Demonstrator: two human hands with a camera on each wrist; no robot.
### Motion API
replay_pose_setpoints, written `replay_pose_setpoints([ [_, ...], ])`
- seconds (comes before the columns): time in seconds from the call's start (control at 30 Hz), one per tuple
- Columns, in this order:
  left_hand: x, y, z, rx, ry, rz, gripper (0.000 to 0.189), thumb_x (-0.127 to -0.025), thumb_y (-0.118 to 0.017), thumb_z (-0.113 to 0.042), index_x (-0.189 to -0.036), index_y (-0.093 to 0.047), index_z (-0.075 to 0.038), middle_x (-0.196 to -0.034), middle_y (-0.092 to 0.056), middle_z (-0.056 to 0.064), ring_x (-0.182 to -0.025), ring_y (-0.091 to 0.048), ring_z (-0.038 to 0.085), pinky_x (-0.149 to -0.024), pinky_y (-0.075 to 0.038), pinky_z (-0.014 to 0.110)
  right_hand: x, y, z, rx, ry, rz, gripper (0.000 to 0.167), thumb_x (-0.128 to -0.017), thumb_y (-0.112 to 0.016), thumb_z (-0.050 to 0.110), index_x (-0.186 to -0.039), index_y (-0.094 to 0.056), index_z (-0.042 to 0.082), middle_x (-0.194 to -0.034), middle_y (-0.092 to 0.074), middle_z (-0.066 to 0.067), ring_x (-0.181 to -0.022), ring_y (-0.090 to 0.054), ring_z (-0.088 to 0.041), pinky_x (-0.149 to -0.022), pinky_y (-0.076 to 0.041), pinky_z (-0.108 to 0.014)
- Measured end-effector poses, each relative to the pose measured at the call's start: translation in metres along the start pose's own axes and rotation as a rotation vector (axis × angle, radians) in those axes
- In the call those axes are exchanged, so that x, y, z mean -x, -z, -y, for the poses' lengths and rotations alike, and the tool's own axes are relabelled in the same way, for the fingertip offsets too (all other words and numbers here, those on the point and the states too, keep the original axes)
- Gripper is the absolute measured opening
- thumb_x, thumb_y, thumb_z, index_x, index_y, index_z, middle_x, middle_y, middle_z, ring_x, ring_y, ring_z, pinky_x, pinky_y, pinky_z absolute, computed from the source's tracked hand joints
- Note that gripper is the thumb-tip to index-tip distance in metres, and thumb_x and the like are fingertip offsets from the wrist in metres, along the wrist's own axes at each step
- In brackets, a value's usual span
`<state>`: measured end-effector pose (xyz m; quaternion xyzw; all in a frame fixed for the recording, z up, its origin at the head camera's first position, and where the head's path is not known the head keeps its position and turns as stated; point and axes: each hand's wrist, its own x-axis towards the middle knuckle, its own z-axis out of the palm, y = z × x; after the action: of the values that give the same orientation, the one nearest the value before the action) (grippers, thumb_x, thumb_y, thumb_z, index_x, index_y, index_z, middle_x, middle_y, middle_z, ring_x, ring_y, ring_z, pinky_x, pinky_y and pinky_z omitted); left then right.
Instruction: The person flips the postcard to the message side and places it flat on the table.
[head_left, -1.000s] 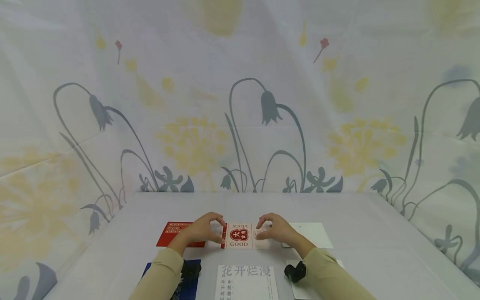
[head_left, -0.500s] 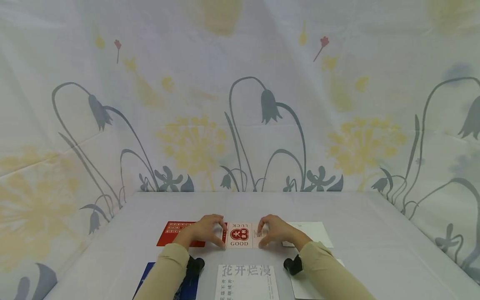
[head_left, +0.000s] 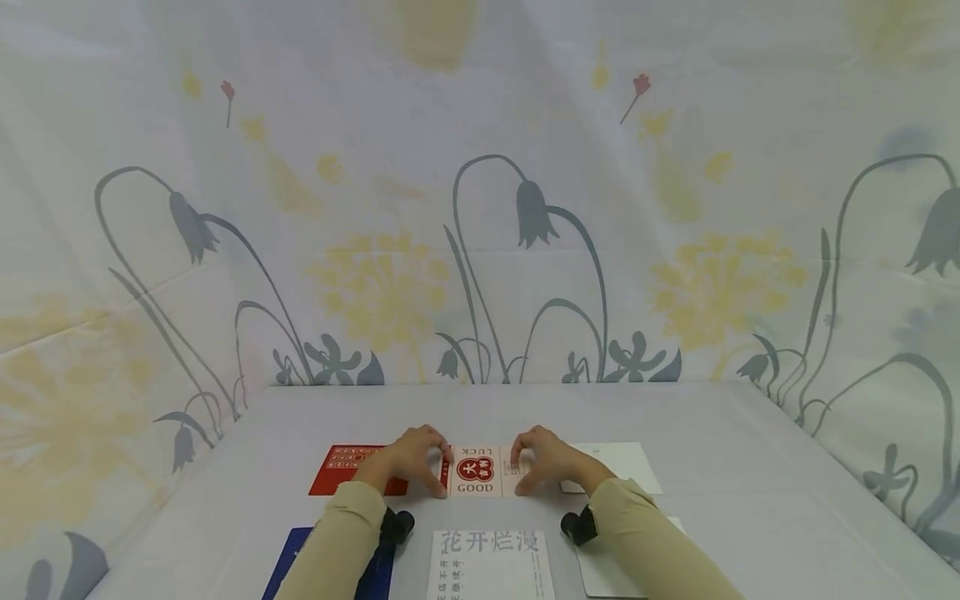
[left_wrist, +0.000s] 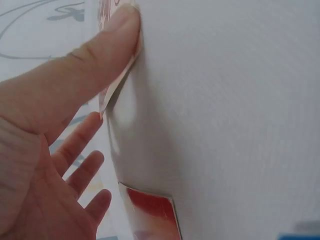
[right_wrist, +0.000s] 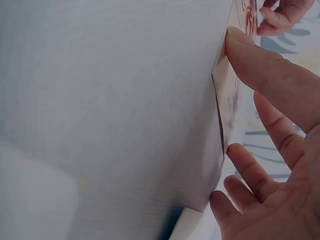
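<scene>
A pale pink folded card (head_left: pixel 476 468) with a red emblem and the words GOOD LUCK lies between my two hands. At its left end my left hand (head_left: pixel 408 460) grips the card, thumb at the near edge and index finger at the far edge. My right hand (head_left: pixel 550 461) holds the other end in the same way. In the left wrist view the left end of the card (left_wrist: pixel 116 90) tilts up off the table under the thumb. The right wrist view shows the card's right flap (right_wrist: pixel 226 102) bent up along a crease.
A red card (head_left: pixel 330 479) lies left of the hands, a white card (head_left: pixel 626 467) right of them. Nearer are a blue card (head_left: pixel 281 567), a white sheet with printed characters (head_left: pixel 491 571) and another white card (head_left: pixel 600 579). A flowered cloth (head_left: pixel 480 208) hangs behind.
My right thumb has come down to the card's near edge, and the left thumb has dropped to the near edge too. The whole view has shifted slightly.
</scene>
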<state>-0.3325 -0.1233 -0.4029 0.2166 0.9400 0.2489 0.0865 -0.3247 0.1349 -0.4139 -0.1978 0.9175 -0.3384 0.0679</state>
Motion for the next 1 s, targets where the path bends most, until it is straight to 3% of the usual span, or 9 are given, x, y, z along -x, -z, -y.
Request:
replay_pose_setpoints([
  [0.2,0.001,0.003,-0.003,0.030,-0.013,-0.008,0.038,-0.059,-0.089,-0.016,-0.087,-0.063,-0.019,-0.118,-0.041,0.006,-0.117,-0.037,0.034,-0.101,-0.032,0.051,0.000,0.000,0.001,0.021,-0.009,-0.011,0.034,-0.059,-0.087,0.010,-0.082,-0.062,0.015,-0.109,-0.049,-0.009,-0.107,-0.045,-0.031,-0.097,-0.036,-0.051],
  [0.33,0.003,0.002,-0.003,0.090,-0.034,-0.022,0.036,-0.062,-0.087,-0.012,-0.089,-0.063,-0.016,-0.116,-0.038,0.006,-0.112,-0.043,0.032,-0.098,-0.038,0.046,0.004,0.002,0.003,0.034,-0.027,-0.029,0.033,-0.061,-0.086,0.011,-0.086,-0.064,0.015,-0.112,-0.050,-0.009,-0.108,-0.047,-0.032,-0.095,-0.038,-0.050],
  [0.53,0.009,0.000,-0.004,0.186,-0.042,-0.049,0.035,-0.065,-0.084,-0.005,-0.093,-0.064,-0.009,-0.117,-0.038,0.009,-0.088,-0.050,0.022,-0.078,-0.048,0.033,0.008,0.004,0.006,-0.033,-0.031,-0.073,0.036,-0.063,-0.084,0.002,-0.094,-0.067,0.011,-0.108,-0.050,-0.008,-0.082,-0.054,-0.020,-0.071,-0.050,-0.034],
  [0.77,0.012,-0.002,-0.004,0.254,-0.002,-0.142,0.033,-0.069,-0.080,-0.002,-0.098,-0.065,-0.008,-0.123,-0.042,0.012,-0.082,-0.054,0.018,-0.071,-0.053,0.028,0.008,0.004,0.003,-0.062,-0.047,-0.137,0.033,-0.066,-0.080,0.000,-0.095,-0.066,0.009,-0.110,-0.054,-0.009,-0.076,-0.054,-0.016,-0.065,-0.049,-0.030],
  [1.0,0.014,-0.004,-0.004,0.303,0.009,-0.236,0.032,-0.072,-0.077,0.001,-0.101,-0.065,-0.005,-0.120,-0.046,0.014,-0.082,-0.056,0.019,-0.068,-0.053,0.030,0.007,0.006,0.005,-0.101,-0.046,-0.207,0.030,-0.068,-0.079,0.000,-0.093,-0.065,0.007,-0.090,-0.057,-0.003,-0.075,-0.054,-0.016,-0.067,-0.050,-0.030],
])
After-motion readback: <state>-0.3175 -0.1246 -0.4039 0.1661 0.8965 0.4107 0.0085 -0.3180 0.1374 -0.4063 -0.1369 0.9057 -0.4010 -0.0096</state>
